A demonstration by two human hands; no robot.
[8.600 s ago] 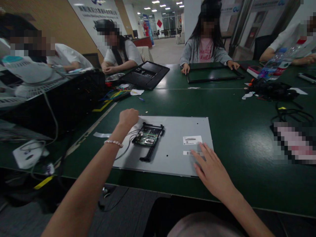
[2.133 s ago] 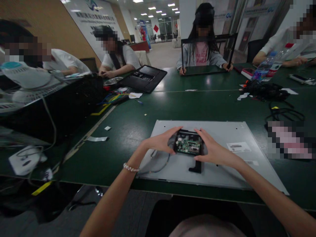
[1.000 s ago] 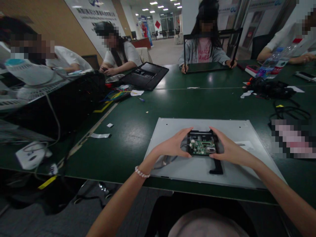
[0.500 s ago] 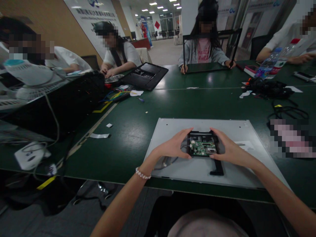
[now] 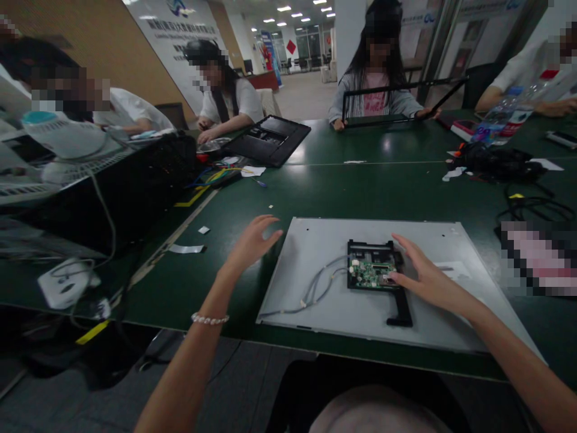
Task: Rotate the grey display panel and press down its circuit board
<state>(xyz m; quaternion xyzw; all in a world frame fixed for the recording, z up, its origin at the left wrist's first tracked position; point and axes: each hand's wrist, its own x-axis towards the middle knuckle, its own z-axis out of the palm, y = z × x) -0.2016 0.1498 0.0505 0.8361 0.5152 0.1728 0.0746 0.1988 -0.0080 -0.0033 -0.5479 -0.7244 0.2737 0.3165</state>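
Observation:
A green circuit board [image 5: 372, 273] sits in a black plastic bracket [image 5: 399, 310], which lies on a flat grey metal-backed panel [image 5: 329, 307] on the table. My right hand [image 5: 421, 270] is at the bracket's right side, fingers apart; its thumb tip overlaps the board's edge and the index fingertip is by the top right corner. Grey cables [image 5: 311, 294] run from the board's left side across the panel. My left hand [image 5: 255, 243], wearing a beaded bracelet [image 5: 210, 319], hovers left of the panel with curved, parted fingers and holds nothing.
Across the green table [image 5: 234, 288], a person holds a black rectangular frame [image 5: 406, 87]. A black casing [image 5: 270, 141] lies near other people at left. Bottles [image 5: 496, 117], black cables [image 5: 500, 162] and a blurred pink item [image 5: 536, 255] are at right; a white adapter [image 5: 67, 282] is at left.
My left hand has let go of the bracket and moved left, off the panel, uncovering the cables. My right hand has stayed near the bracket. The person opposite has tilted the frame down.

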